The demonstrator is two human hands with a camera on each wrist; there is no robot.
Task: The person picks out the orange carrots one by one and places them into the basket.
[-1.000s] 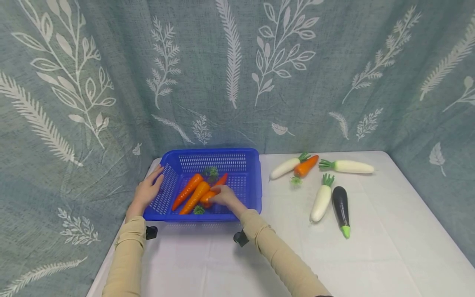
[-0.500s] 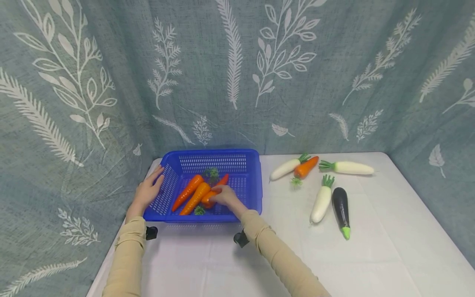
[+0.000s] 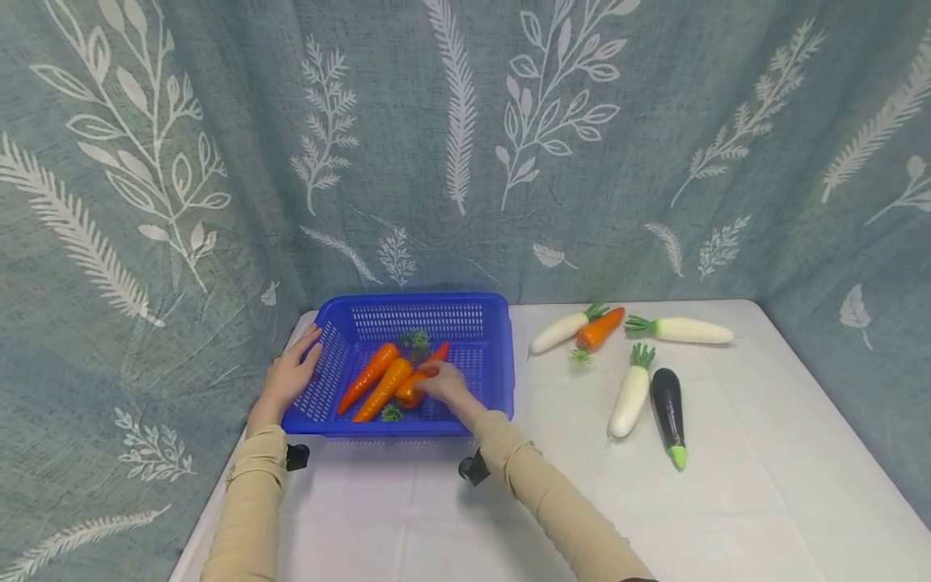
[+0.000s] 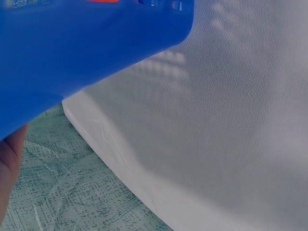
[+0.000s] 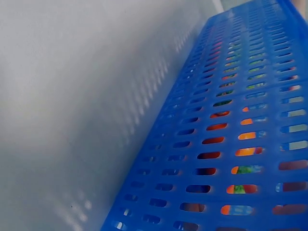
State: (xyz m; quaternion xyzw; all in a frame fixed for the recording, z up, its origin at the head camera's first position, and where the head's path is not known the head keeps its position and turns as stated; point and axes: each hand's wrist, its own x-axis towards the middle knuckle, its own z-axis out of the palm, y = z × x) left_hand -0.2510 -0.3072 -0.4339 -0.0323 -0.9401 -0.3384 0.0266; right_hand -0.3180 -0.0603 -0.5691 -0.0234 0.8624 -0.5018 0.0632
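Observation:
In the head view a blue plastic basket [image 3: 416,301] stands at the table's left, holding several orange carrots. My left hand [image 3: 291,373] rests at its left rim with fingers fairly straight; in the left wrist view part of that hand [image 4: 10,156] shows against the outside wall. Two carrots, one farther left [image 3: 368,377] and one beside it [image 3: 383,390], slant side by side. My right hand [image 3: 447,383] reaches over the near rim and grips a third carrot [image 3: 410,394], hiding its middle. The right wrist view shows mainly the basket's slotted wall [image 5: 211,139], with orange and green behind it.
Right of the basket lie white radishes [image 3: 563,330] [image 3: 691,328] [image 3: 629,399], a carrot [image 3: 600,328] and a dark eggplant [image 3: 667,408]. A patterned curtain [image 3: 407,162] hangs behind the white-covered table [image 3: 553,477].
My right hand and the carrot under it have shifted very slightly to the right inside the basket. My left hand and the basket stay in place.

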